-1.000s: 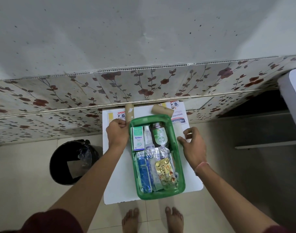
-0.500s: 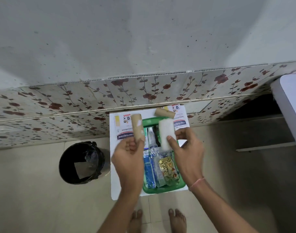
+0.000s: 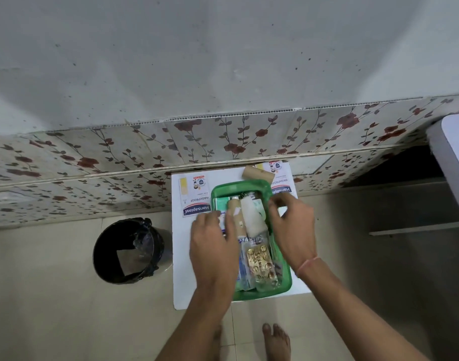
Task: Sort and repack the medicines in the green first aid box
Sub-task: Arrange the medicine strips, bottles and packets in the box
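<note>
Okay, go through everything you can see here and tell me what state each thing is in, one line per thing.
Green box: open, packed.
Brown roll: lying in box, under left hand.
White roll: lying in box beside it.
Right hand: over box, holding nothing visible.
Gold blister pack: flat in box.
Spare brown roll: outside box.
Bin: lined, open.

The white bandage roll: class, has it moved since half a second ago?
Yes. The white bandage roll has gone down into the green box, lying beside the tan roll; earlier it was held above the box.
</note>
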